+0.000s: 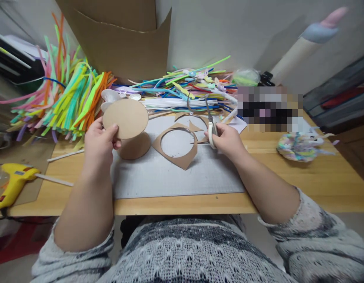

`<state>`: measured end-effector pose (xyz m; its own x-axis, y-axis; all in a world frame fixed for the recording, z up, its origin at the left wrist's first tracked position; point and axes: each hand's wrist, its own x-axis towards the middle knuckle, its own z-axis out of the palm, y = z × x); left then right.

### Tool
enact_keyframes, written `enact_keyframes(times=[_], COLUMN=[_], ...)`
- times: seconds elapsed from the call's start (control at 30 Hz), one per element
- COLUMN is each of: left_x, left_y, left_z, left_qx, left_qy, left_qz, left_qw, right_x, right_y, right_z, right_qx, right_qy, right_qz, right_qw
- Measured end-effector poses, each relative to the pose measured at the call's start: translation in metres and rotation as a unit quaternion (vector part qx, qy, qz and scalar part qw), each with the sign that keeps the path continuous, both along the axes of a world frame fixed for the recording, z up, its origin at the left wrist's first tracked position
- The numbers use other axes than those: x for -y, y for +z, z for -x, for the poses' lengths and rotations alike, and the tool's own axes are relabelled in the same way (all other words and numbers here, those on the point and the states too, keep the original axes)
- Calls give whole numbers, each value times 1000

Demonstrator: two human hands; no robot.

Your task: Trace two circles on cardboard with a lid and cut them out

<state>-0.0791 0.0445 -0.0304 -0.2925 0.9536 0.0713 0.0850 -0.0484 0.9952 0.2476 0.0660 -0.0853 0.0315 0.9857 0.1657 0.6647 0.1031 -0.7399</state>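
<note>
My left hand (101,137) pinches a round cardboard disc (125,118) between thumb and fingers, lifted above the mat. Partly below it, a second cardboard disc (134,146) lies on the grey cutting mat (176,184). My right hand (227,141) is closed around the white handles of a pair of scissors (210,118), whose blades point away from me. Between the hands rests a cardboard offcut (182,160) with a round hole. Smaller cardboard scraps (195,126) lie just behind it.
A yellow glue gun (15,181) lies at the left. Bundled colourful pipe cleaners (70,98) stand behind my left hand, with more loose pipe cleaners (182,86) along the wall. Large cardboard sheets (125,47) lean at the back. A fuzzy pastel figure (298,147) sits at the right.
</note>
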Motion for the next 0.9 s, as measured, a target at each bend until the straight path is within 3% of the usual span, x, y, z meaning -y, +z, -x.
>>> enact_keyframes(times=[0.07, 0.13, 0.27, 0.37, 0.43, 0.47, 0.5, 0.6, 0.67, 0.8, 0.9], left_x=[1, 2, 6, 12, 18, 21, 24, 23, 13, -25, -55], left_y=[3, 4, 3, 5, 6, 6, 6, -3, -12, -28, -32], left_z=[8, 15, 30, 30, 17, 6, -7, -48, -70, -96, -110], left_qx=[-23, -114, -340, -400, -439, -467, -493, -523, -524, -546, -551], left_qy=[-49, -66, -2, 84, 140, 137, 121, -163, -267, -245, -299], left_qz=[43, 100, 157, 133, 70, 11, -48, -102, -101, -99, -127], left_qw=[998, 986, 927, 903, 885, 873, 860, 831, 802, 795, 769], right_x=[-1, -1, -2, -3, -4, -5, -6, -6, -6, -3, -1], right_y=[-1, -3, -5, -2, 0, 1, 2, 3, 3, 3, 3], right_z=[-1, 0, 1, -1, -4, -5, -6, -8, -8, -4, -2], right_qx=[-3, -20, -36, -29, -20, -13, -4, 30, 54, 91, 88], right_qy=[3, 1, 2, 3, -2, -7, -15, -38, -52, -59, -45], right_qz=[2, 1, 4, 15, 19, 16, 12, -5, 0, 34, 39], right_qw=[1000, 1000, 999, 999, 1000, 1000, 1000, 999, 997, 993, 994])
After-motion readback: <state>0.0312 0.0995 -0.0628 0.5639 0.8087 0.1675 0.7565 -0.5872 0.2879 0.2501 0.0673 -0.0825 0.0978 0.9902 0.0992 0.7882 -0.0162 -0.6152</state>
